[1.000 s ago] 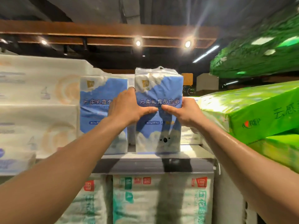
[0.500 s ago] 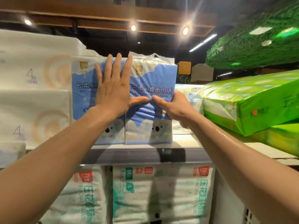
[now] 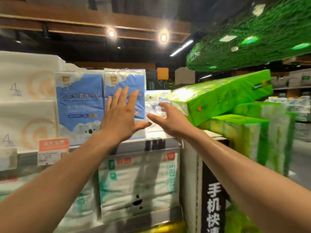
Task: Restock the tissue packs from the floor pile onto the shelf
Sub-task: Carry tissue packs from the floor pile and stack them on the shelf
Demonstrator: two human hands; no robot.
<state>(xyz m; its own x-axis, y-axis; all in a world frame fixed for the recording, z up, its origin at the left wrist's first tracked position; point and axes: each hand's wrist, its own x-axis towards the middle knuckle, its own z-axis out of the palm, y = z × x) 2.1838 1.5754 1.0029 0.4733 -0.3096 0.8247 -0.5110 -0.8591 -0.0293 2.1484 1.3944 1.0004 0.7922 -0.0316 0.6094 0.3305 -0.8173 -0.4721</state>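
Note:
Two blue-and-white tissue packs stand upright side by side on the top shelf [image 3: 156, 140]. The left pack [image 3: 79, 101] is fully visible. My left hand [image 3: 120, 115], fingers straight and spread, lies flat in front of the right pack [image 3: 124, 81] and hides its lower half. My right hand [image 3: 170, 118] hovers just right of that pack with fingers relaxed and spread, holding nothing. Whether it touches the pack I cannot tell. Behind it lies a smaller pale pack [image 3: 155, 101] further back on the shelf.
White bulk packs [image 3: 27, 101] fill the shelf to the left. Bright green packs [image 3: 220, 96] are stacked on a display at the right, one tilted. Teal-printed packs [image 3: 138, 179] sit on the shelf below. A red price tag [image 3: 53, 145] hangs on the shelf edge.
My right hand has let go of the right blue pack and moved right, fingers opening. My left hand has shifted right across the pack's face. The camera view swung left.

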